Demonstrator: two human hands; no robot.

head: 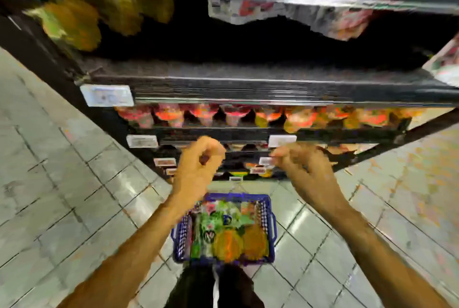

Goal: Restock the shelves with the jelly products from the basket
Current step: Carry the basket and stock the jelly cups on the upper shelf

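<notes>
A blue basket (pixel 272 224) stands on the tiled floor below me, packed with several jelly packs in green, orange and red wrappers (pixel 227 240). My left hand (pixel 198 161) hovers above it with its fingers curled and nothing in them. My right hand (pixel 300 163) hangs beside it, fingers loosely bent, empty too. Both hands are in front of the dark shelf unit (pixel 248 89). The wide middle shelf is mostly dark and bare, with yellow-orange packs (pixel 74 19) at its left and pink-white packs (pixel 342 21) hanging at the upper right. The whole view is motion-blurred.
A lower shelf holds a row of red and orange packs (pixel 248 116). White price tags (pixel 106 95) sit on the shelf edges. Grey floor tiles (pixel 62 195) spread to both sides of the basket. Dark clothing shows at the bottom edge.
</notes>
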